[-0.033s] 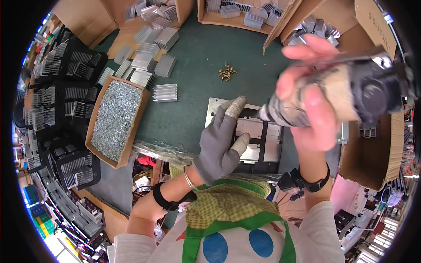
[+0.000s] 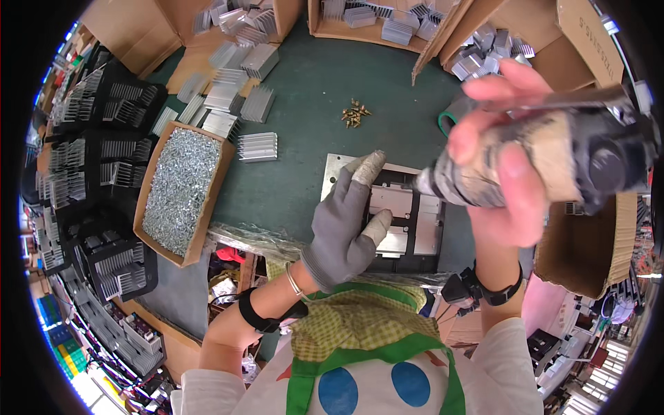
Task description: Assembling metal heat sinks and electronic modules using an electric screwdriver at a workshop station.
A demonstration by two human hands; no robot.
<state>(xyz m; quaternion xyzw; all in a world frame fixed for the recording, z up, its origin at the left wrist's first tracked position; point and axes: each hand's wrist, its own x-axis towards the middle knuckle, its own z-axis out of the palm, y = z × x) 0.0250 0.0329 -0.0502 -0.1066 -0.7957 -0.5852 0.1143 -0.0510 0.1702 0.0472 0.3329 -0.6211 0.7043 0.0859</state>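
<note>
My left hand [image 2: 344, 225], in a grey glove with pale wrapped fingertips, rests on a black fixture [image 2: 422, 263] on the bench, fingers and thumb spread. Several flat silver metal blocks [image 2: 391, 202] sit in the fixture, and a silver plate [image 2: 333, 169] shows at its far left corner. My right hand [image 2: 512, 166] is bare and wrapped round a tape-covered power screwdriver [image 2: 564, 149]. Its narrow tip points left over the fixture's far side; I cannot tell whether it touches anything.
A small pile of brass-coloured screws [image 2: 355, 114] lies beyond the fixture. At left stands a cardboard tray [image 2: 223, 173] of small silver screws, with loose finned heatsinks [image 2: 258, 146] beside it. Open cartons [image 2: 387, 29] of heatsinks line the back. An open cardboard box [image 2: 612, 242] sits at right.
My right hand and the power screwdriver have shifted slightly right and nearer to me, and a green ring now shows beside them. My left hand keeps its place on the fixture.
</note>
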